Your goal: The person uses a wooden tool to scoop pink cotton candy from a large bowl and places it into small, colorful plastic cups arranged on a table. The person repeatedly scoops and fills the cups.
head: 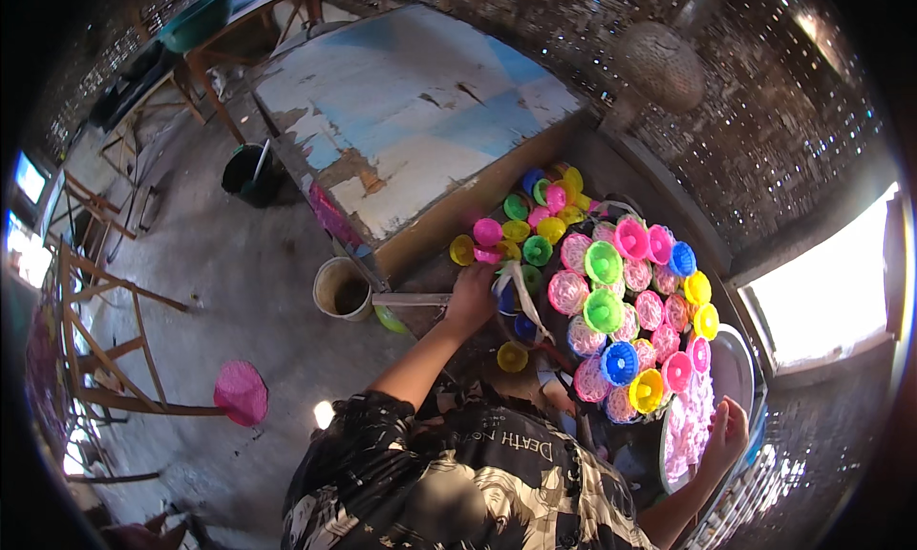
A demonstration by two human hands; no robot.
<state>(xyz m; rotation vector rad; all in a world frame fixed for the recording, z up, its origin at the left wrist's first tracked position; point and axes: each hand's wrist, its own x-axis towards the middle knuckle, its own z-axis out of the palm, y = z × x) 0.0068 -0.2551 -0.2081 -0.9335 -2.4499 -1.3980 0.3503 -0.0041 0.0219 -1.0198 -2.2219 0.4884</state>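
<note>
My left hand [473, 296] reaches to the edge of a pile of loose coloured plastic moulds [551, 229], next to a pink mould [488, 232]. Its fingertips are hidden, so a grip cannot be told. In front of me is a crowded group of fluted moulds, several filled with pale pink strands [569, 293]. Others, such as a green mould [603, 262] and a blue mould [619, 363], show bare insides. My right hand [727, 435] is raised by a round basin [734, 349] of pink stringy mass [689, 428], fingers loosely bent, nothing visible in them.
A low table with a peeling white and blue top [430, 113] stands ahead. Left of my left hand are a dirty white bucket [331, 281] and a wooden bar [412, 299]. A dark bucket [247, 181] and wooden frames [107, 335] stand farther left; a bright window [824, 299] is at right.
</note>
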